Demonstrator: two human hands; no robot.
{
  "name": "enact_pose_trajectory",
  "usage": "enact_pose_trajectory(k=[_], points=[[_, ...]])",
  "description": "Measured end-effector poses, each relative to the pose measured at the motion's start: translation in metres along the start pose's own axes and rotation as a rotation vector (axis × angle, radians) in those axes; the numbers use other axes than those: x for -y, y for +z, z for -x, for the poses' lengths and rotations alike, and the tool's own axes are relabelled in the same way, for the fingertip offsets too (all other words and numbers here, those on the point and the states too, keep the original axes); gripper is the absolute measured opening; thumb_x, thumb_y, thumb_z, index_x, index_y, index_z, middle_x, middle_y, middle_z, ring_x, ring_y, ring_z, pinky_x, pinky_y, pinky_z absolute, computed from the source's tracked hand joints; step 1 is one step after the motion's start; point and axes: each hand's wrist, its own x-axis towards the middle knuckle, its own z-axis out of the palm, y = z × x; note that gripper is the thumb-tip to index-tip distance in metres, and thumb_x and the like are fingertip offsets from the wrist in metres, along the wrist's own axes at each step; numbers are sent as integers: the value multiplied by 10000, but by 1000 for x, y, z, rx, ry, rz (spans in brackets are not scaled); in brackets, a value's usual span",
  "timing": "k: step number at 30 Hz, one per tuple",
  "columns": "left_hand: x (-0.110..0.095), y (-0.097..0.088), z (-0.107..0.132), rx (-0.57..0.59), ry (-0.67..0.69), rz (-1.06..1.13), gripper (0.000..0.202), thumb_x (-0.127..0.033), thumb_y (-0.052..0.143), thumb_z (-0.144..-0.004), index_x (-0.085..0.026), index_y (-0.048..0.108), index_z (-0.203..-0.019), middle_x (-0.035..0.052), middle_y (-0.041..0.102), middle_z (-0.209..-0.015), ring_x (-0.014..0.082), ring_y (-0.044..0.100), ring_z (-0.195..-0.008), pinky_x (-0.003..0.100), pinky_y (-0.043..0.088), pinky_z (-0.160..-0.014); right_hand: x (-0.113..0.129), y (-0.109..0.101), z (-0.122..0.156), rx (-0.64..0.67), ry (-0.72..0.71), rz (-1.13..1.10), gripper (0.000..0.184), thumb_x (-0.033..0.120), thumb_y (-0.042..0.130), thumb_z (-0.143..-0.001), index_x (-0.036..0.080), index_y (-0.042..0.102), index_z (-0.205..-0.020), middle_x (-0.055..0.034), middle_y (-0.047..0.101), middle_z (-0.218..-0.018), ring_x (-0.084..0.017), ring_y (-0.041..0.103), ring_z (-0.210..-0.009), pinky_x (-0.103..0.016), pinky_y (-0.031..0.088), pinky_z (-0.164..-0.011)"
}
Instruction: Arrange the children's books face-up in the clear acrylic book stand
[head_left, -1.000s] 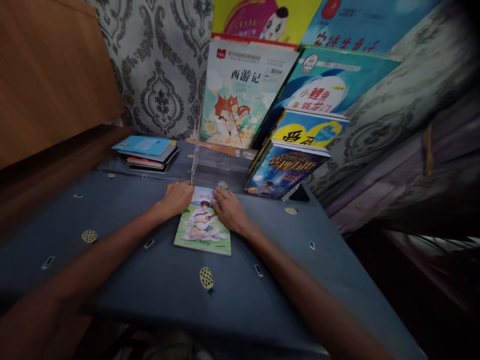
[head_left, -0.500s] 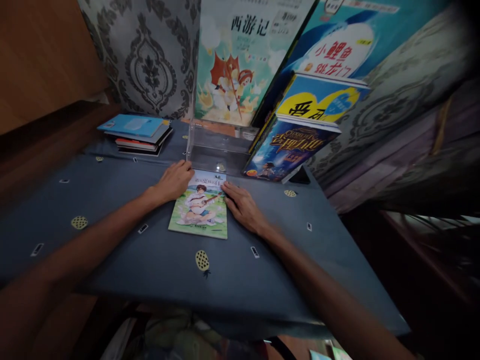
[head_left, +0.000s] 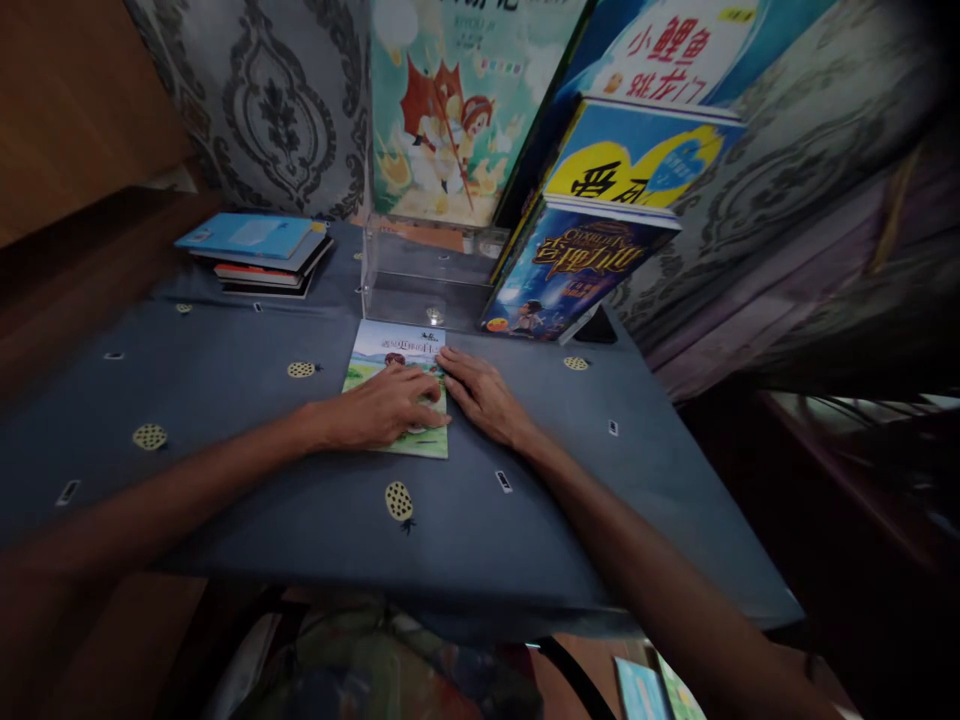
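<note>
Progress: guitar-player-style illustrated paperback [head_left: 401, 342] closed, cover up, flat on blue pineapple-print tablecloth [head_left: 292, 525], just before clear acrylic stand [head_left: 420, 285]; other books [head_left: 465, 130] already upright there, this one off it | Left hand [head_left: 384, 405]: palm down across cover, fingers loosely bent, not clenched | Right hand [head_left: 484, 395]: flat, extended, ungrasping, fingertips at right edge

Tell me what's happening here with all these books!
A person's left hand is over the cover of a thin paperback book, hiding much of its picture. The fingertips of the right hand are at the book's upper right edge. The book lies closed and flat on a blue-grey tablecloth with pineapples on it. Just behind it is a clear plastic book rack, where bigger books stand with covers facing out. A stack of books lies off to the left.
</note>
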Motion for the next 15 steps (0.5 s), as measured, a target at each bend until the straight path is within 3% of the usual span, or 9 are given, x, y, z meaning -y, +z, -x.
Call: enact_pose_trajectory(k=[3, 9, 12, 15], points=[[-10, 0, 10, -23, 83, 18, 473, -19, 464, -890, -270, 668, -1235, 84, 623, -1156, 236, 533, -1089, 418, 392, -978, 1, 0, 0, -1, -7, 3, 498, 413, 405, -1020, 178, 533, -1440, -134, 489, -1525, -269, 417, -1445, -533, 306, -1202], [-15, -1, 16, -50, 90, 43, 511, 2, 431, -885, -282, 675, -1233, 78, 632, -1174, 234, 544, -1107, 428, 395, -998, 9, -2, 1, 18, 21, 52, 568, 485, 487, -985, 189, 496, -1469, -137, 458, -1547, -292, 398, -1454, -557, 279, -1212], [-5, -1, 20, -104, 103, 116, 459, -26, 385, -946, -242, 709, -1189, 93, 643, -1156, 217, 572, -1094, 406, 420, -1001, 10, -2, 2, 22, 11, 70, 586, 502, 483, -983, 203, 470, -1487, -132, 444, -1557, -295, 398, -1454, -574, 283, -1204], [22, 1, 31, -172, 35, 167, 368, -118, 422, -984, -233, 727, -1156, 97, 658, -1159, 217, 589, -1115, 386, 458, -992, 10, -2, 2, 13, 0, 74, 593, 522, 470, -984, 216, 464, -1492, -124, 447, -1557, -298, 407, -1449, -580, 294, -1196]])
